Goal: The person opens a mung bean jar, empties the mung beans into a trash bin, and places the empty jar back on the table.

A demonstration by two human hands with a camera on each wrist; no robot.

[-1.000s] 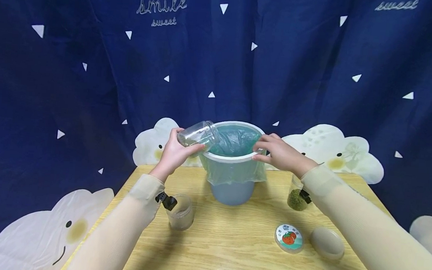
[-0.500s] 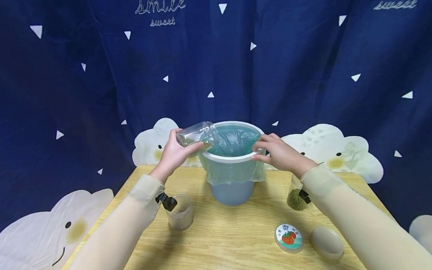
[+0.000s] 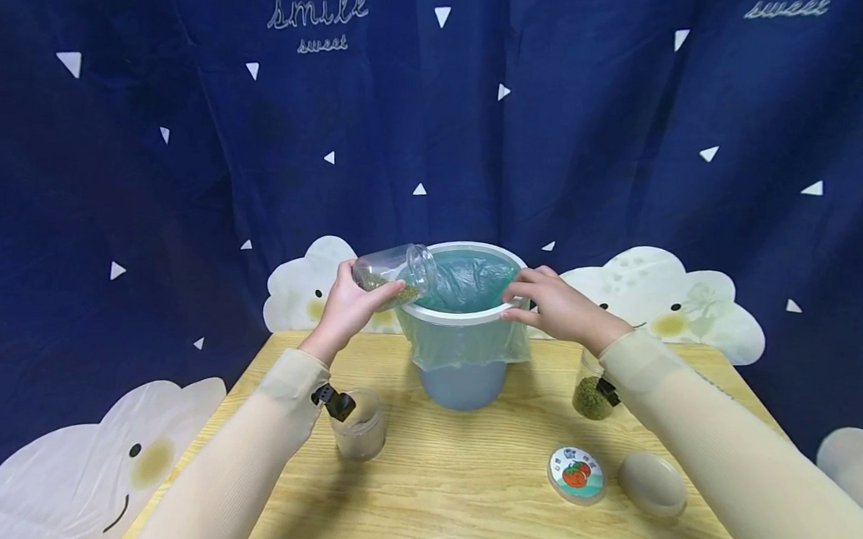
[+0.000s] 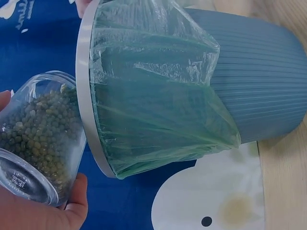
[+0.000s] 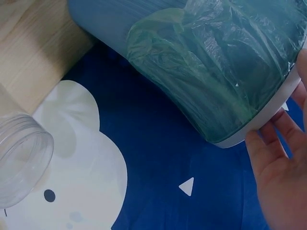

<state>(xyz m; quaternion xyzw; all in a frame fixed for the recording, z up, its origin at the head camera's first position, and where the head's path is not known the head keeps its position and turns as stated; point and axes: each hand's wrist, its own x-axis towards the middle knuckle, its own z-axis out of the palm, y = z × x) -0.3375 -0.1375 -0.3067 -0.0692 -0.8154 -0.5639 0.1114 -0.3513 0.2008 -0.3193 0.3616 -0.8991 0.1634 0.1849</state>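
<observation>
My left hand (image 3: 346, 309) grips a clear jar (image 3: 387, 263), tipped nearly on its side with its mouth at the left rim of a trash bin (image 3: 462, 387). Small green beans (image 4: 41, 132), apparently mung beans, lie along the jar's lower side. The blue bin stands upright, and a translucent green bag (image 3: 464, 343) lines it and folds down outside under a white rim ring (image 4: 85, 86). On the opposite side, my right hand (image 3: 565, 311) holds that rim, thumb in front and fingers over the edge. The bottom of the bin's inside is hidden.
An open clear jar (image 3: 360, 428) stands below my left wrist. Another jar (image 3: 592, 398), partly filled with green grains, is by my right wrist. Near it on the wooden table (image 3: 454, 488) lie a tomato-printed lid (image 3: 577, 475) and a plain lid (image 3: 653, 484). A blue curtain (image 3: 427, 119) hangs behind.
The jar in my left hand has tipped slightly further, its mouth a little lower. Beans inside now spread further toward the mouth. My right hand stays on the rim.
</observation>
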